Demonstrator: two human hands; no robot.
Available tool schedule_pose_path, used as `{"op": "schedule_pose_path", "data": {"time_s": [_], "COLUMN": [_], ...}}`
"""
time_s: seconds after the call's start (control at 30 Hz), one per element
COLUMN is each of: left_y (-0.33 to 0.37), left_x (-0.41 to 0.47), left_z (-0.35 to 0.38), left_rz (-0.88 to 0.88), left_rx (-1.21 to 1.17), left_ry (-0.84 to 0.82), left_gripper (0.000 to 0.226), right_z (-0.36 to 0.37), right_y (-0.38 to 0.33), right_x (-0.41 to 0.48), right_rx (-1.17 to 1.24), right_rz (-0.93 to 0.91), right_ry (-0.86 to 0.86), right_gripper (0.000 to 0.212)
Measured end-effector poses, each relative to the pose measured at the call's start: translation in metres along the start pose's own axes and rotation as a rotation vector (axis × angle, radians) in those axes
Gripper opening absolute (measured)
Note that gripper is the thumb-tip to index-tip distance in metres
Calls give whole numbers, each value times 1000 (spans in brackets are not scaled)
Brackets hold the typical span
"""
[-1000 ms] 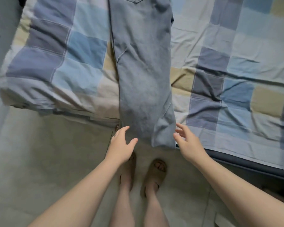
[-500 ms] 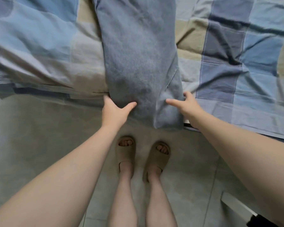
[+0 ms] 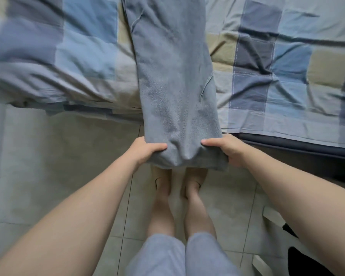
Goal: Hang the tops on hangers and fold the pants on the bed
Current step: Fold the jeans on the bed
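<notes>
Gripping the hem end of the long grey-blue denim pants [image 3: 173,76], both hands hold it just off the near edge of the bed [image 3: 287,145] in the head view. The left hand [image 3: 145,150] pinches the hem's left corner, thumb on top; the right hand [image 3: 225,149] does the same at the right corner. The rest of the pants lies lengthwise on the blue, grey and beige checked quilt [image 3: 78,56], running toward the far edge. The pants fold looks just begun. The next move likely calls for carrying the hem forward over the legs toward the waist, with both corners level.
</notes>
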State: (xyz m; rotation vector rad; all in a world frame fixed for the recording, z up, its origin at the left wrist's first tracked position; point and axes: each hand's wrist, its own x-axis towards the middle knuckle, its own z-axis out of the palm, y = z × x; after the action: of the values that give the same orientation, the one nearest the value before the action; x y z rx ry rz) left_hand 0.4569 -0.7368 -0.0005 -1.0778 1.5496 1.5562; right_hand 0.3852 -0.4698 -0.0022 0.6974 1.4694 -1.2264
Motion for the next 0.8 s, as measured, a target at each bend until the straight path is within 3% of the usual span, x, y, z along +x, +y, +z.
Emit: {"op": "schedule_pose_path", "data": {"time_s": [0.2, 0.33, 0.5, 0.63, 0.8], "left_y": [7, 13, 11, 15, 9], "left_x": [-86, -131, -177, -211, -254], "left_z": [-13, -17, -17, -19, -22], "left_rz": [-19, 16, 7, 2, 26], "left_rx": [-99, -119, -165, -305, -339], "left_ry": [78, 112, 161, 213, 242], "left_gripper": [28, 31, 24, 19, 17], "right_z": [22, 38, 56, 74, 87], "right_y": [6, -2, -12, -15, 5], "right_x": [-98, -149, -199, -232, -265], "right_rx": [18, -21, 148, 347, 408], "right_rz": [-105, -148, -165, -184, -206], "right_ry": [128, 196, 268, 230, 192], "right_gripper": [36, 28, 28, 28, 36]}}
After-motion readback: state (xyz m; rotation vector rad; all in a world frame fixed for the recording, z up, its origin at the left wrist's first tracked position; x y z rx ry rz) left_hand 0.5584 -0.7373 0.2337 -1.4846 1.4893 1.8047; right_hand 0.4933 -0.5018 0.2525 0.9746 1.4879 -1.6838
